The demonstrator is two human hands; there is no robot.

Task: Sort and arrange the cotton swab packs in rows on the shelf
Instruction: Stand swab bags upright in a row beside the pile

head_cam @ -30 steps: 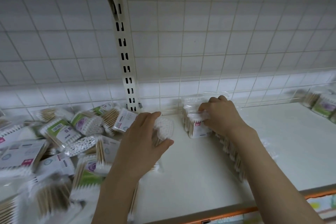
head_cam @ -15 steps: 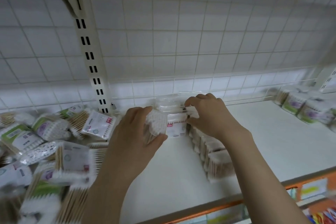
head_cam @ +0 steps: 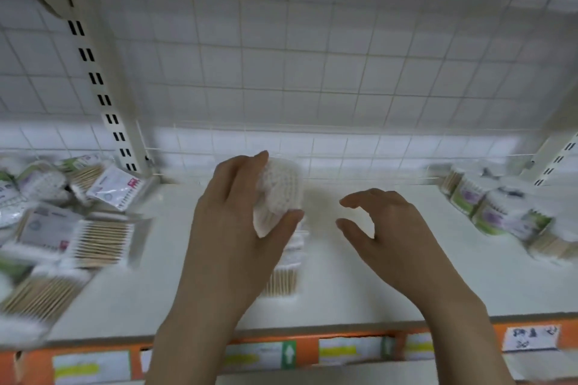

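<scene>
My left hand (head_cam: 237, 228) grips a cotton swab pack (head_cam: 278, 194), its white tips showing between thumb and fingers, above the middle of the white shelf (head_cam: 344, 284). Below that hand stands a short row of swab packs (head_cam: 283, 272), mostly hidden by it and blurred. My right hand (head_cam: 384, 228) hovers just to the right with its fingers loosely curved and nothing in it. A jumbled heap of swab packs (head_cam: 78, 228) covers the shelf's left part.
More swab packs with green and purple labels (head_cam: 500, 216) stand in rows at the right. A wire grid back panel (head_cam: 312, 87) closes the shelf behind. A slotted upright (head_cam: 103, 97) rises at the back left. An orange price rail (head_cam: 312, 350) lines the front edge.
My right hand has let go of the packs at the back and drawn away to the right. The left hand has carried its pack rightward over the row. The view has shifted right.
</scene>
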